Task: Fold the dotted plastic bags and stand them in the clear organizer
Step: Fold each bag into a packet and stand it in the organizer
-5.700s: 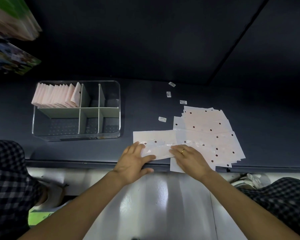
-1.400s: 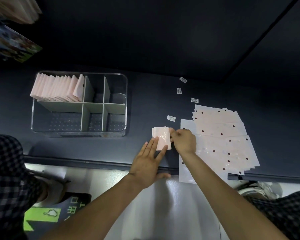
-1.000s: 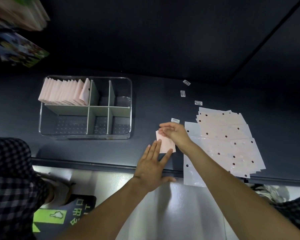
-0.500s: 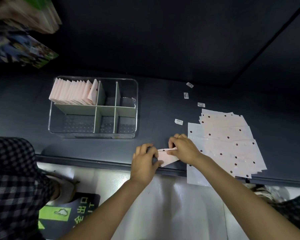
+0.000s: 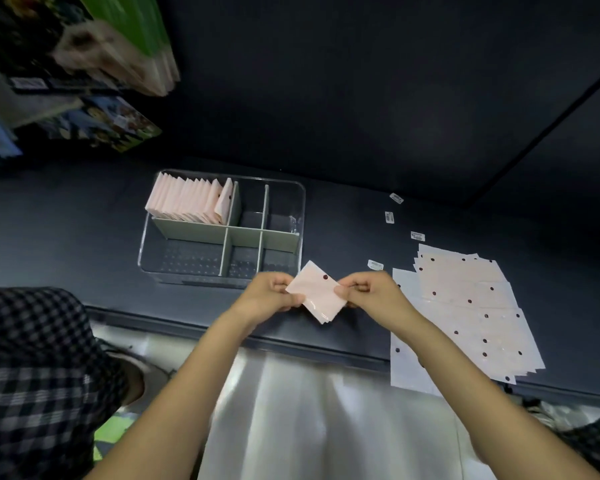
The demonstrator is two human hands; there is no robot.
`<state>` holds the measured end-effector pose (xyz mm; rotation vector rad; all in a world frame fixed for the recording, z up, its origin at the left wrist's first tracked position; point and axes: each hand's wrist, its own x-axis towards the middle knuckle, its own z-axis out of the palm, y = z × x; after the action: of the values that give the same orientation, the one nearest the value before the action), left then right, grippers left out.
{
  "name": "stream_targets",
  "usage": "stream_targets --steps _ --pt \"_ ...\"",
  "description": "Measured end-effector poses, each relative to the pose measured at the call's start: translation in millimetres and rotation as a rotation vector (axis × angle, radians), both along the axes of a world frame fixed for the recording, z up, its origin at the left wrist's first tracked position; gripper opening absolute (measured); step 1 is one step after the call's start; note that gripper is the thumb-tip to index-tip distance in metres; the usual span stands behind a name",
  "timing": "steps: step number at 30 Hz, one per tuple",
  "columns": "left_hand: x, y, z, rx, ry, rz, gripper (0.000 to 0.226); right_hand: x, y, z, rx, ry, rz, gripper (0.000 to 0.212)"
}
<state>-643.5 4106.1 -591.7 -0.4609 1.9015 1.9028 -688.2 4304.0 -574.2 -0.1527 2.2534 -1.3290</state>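
A small folded pink bag (image 5: 316,292) with a dark dot is held above the counter's front edge, tilted like a diamond. My left hand (image 5: 269,295) pinches its left corner and my right hand (image 5: 368,292) pinches its right corner. The clear organizer (image 5: 302,216) stands to the upper left; its back-left compartment holds several folded bags (image 5: 187,202) standing upright. A pile of flat dotted bags (image 5: 465,306) lies on the counter to the right.
A few small white labels (image 5: 389,217) lie on the dark counter (image 5: 66,237) behind the flat pile. Colourful packages (image 5: 101,123) hang at the upper left. A plaid-clothed leg (image 5: 32,375) is at the lower left.
The folded bag has been lifted off the counter and turned up between both hands. The view has shifted so the organizer sits nearer the centre.
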Motion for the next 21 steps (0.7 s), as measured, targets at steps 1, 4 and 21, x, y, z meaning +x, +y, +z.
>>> stream_targets --steps 1,4,21 --pt "-1.4 -11.8 4.0 -0.020 0.014 0.015 0.016 -0.2 -9.5 4.4 -0.007 0.015 0.014 0.007" --pt "-2.7 -37.1 6.1 -0.073 0.096 0.199 0.015 -0.8 -45.6 11.4 0.024 0.116 -0.019 0.015" --pt "15.9 -64.7 -36.5 -0.534 0.372 0.489 0.019 6.9 -184.6 -26.1 0.664 0.560 0.048 0.026"
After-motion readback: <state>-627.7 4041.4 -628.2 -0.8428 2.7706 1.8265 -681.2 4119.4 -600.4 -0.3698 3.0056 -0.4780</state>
